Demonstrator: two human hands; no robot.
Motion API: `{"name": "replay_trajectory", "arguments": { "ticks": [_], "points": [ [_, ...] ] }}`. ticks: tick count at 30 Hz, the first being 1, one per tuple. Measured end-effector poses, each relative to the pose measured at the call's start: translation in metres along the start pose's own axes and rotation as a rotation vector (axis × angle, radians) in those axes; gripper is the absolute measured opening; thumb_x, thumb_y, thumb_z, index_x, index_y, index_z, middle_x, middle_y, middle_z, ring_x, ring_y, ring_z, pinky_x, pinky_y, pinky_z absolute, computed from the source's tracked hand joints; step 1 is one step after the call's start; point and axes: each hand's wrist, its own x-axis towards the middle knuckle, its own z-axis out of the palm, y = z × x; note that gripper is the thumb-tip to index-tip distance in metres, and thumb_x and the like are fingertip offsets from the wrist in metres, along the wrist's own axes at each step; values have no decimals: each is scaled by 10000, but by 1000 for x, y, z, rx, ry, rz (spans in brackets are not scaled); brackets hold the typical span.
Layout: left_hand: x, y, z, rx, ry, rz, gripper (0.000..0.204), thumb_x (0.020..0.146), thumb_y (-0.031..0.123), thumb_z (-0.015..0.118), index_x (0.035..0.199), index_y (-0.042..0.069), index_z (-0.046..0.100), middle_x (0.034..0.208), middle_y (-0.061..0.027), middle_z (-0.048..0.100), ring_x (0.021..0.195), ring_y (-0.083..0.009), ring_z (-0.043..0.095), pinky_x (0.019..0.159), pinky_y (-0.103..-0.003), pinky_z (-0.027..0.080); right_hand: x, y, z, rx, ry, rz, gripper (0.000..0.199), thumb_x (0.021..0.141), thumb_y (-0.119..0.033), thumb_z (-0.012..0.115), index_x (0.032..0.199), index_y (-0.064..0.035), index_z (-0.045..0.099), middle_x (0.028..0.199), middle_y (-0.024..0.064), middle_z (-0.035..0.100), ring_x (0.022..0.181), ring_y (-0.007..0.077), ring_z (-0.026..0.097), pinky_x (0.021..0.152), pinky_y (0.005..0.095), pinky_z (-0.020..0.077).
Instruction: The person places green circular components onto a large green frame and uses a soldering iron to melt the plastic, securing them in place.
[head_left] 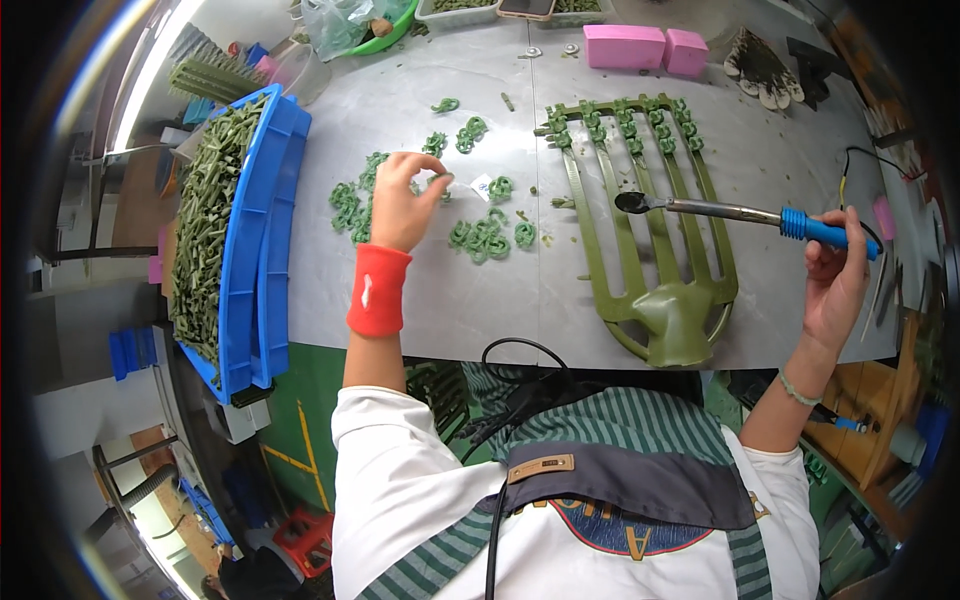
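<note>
My left hand (402, 200), with a red wristband, is over the grey table among small green curled pieces (482, 240). Its thumb and fingers pinch together, and part of a green curled piece (444, 186) shows at the fingertips. My right hand (838, 285) grips the blue handle of a soldering-iron-like tool (735, 210) with a dark, spoon-shaped tip. That tip hangs above an olive-green, fork-shaped frame (672, 312), whose several long bars join at a thick near end. Rows of green curled pieces (628, 130) sit along the bars' far ends.
At the left, a blue crate (268, 250) is heaped with green sticks (212, 200). Pink blocks (625, 47), a glove (762, 70) and a phone (527, 9) lie along the far side. A small white paper (482, 187) and green crumbs dot the table. Cables run near my right hand.
</note>
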Motion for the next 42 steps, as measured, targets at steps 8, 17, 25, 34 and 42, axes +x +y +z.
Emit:
{"name": "replay_trajectory", "arguments": {
  "ticks": [8, 17, 25, 34, 42],
  "points": [
    [-11, -8, -9, -291, 41, -363, 169, 825, 95, 691, 984, 38, 677, 866, -28, 652, 716, -117, 604, 642, -229, 486, 1, 1, -2, 3, 9, 6, 311, 897, -329, 631, 838, -25, 657, 674, 49, 648, 535, 84, 607, 519, 182, 471],
    [-14, 12, 23, 83, -98, -54, 272, 779, 67, 697, 1046, 43, 650, 990, -109, 618, 799, -240, 626, 675, -334, 520, 1, 1, -2, 10, -6, 0, 310, 897, -326, 632, 840, -22, 656, 684, 55, 652, 533, 87, 608, 520, 190, 471],
    [-17, -16, 19, -563, 55, -432, 204, 893, 73, 625, 1074, -6, 676, 958, -91, 692, 770, -126, 669, 711, -254, 554, 0, -3, -3, 28, -11, -1, 305, 897, -319, 633, 838, -21, 660, 665, 50, 644, 543, 88, 613, 516, 184, 468],
    [-4, 31, -4, -942, -173, -551, 211, 891, 101, 643, 1070, 0, 685, 965, -46, 677, 877, -93, 612, 809, -240, 508, -3, 3, 5, 29, 40, 21, 303, 892, -323, 636, 847, -24, 662, 670, 63, 658, 553, 94, 624, 540, 188, 500],
    [19, 89, 28, -661, -297, -256, 162, 869, 87, 660, 1009, 20, 706, 928, -31, 684, 785, -78, 615, 712, -223, 509, 0, 16, 1, 44, 35, 32, 288, 892, -305, 634, 863, -19, 658, 684, 73, 665, 582, 133, 661, 556, 224, 543]
  ]
}}
